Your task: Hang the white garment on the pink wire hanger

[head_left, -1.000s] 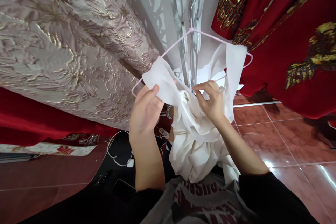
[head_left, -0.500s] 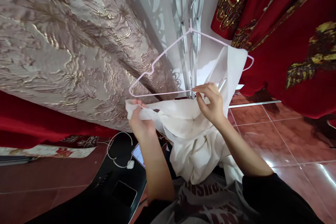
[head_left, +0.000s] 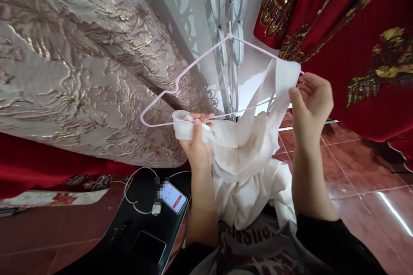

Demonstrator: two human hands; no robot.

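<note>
A pink clothes hanger (head_left: 203, 59) hangs by its hook from a white metal rack. One strap of a white garment (head_left: 240, 154) is looped over the hanger's right arm; the rest drapes down onto my lap. My left hand (head_left: 198, 142) pinches the garment's other strap just at the hanger's lower bar, thumb in front and fingers behind. That strap is off the hanger's left arm. Up at the right end of the hanger, my right hand (head_left: 311, 101) is closed at the strap's edge, its fingers partly hidden by the cloth and hanger tip.
Beige embossed fabric (head_left: 80, 68) hangs close on the left, red gold-trimmed fabric (head_left: 329, 38) on the right. The white scroll rack (head_left: 219, 4) stands behind. A black seat (head_left: 125, 219) at lower left bears a lit phone (head_left: 174, 197), a dark phone (head_left: 149, 247) and a white cable.
My right hand has moved from the lower bar to the hanger's right end and grips there. My left hand has brought its strap right and up to the lower bar.
</note>
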